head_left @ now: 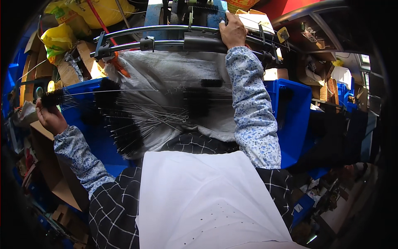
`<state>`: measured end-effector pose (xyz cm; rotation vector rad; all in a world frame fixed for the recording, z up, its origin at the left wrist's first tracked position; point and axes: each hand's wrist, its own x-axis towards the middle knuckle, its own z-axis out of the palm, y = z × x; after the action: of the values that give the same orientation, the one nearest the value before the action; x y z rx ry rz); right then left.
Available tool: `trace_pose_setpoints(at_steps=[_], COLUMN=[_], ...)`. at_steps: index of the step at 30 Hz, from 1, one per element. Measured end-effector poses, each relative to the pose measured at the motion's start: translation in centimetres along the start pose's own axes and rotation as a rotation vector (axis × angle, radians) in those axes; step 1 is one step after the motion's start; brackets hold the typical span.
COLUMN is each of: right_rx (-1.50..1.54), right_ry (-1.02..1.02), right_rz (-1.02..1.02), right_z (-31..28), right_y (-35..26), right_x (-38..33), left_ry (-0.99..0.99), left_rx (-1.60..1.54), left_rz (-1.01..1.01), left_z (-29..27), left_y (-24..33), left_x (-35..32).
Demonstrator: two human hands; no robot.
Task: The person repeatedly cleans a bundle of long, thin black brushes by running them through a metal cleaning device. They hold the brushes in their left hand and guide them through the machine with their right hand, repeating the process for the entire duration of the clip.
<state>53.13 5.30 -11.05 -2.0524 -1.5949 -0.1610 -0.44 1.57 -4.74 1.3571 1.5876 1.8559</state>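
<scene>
My left hand [50, 118], at the far left, is closed around a black-bristled wire brush [52, 98]. A long thin wire stem runs rightward from that brush over the lap, and a few shorter wire ends show beside it. Ahead, my right hand [233, 32] is at the blue machine [216, 17], above the metal rails, with fingers bent; what they grip is hidden. Just left of these fingers, a dark bristled brush [203, 8] lies across the machine. Between my arms, several black wire brushes [126, 133] with looped stems lie on a grey-white sheet [166, 66].
Curved metal rails [166, 43] cross in front of the machine. A blue bin [296, 120] stands to the right, and another blue bin [85, 139] to the left. Cardboard boxes [62, 182] and yellow bags [58, 39] crowd the left side.
</scene>
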Motion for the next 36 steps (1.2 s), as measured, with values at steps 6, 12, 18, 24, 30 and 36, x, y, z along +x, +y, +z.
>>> trace_pose_setpoints(at_steps=[6, 12, 18, 24, 30, 36], right_rx=[-0.006, -0.023, -0.016, -0.027, -0.013, -0.218], right_ry=[-0.021, 0.014, -0.068, -0.054, 0.006, -0.113], right_rz=[0.008, -0.004, 0.024, -0.005, -0.051, 0.068], right_z=[0.0, 1.2, 0.8, 0.8, -0.3, -2.5], right_y=[-2.1, -4.3, -7.6, -6.0, 0.0, 3.6], right_x=[0.0, 0.0, 0.3, 0.0, 0.2, 3.4], left_ry=[-0.176, -0.132, -0.172, -0.12, -0.111, -0.262], left_rx=[1.009, 0.847, -0.657, -0.493, -0.503, -0.562], left_rz=[0.804, 0.7, -0.189, -0.16, -0.201, -0.249], left_z=[-1.8, -0.1, 2.6, 5.1, 4.1, 7.6], left_y=[3.5, 4.6, 3.7, 4.1, 3.9, 5.9], left_x=[-0.4, -1.7, -1.1, -2.3, -2.5, -4.2])
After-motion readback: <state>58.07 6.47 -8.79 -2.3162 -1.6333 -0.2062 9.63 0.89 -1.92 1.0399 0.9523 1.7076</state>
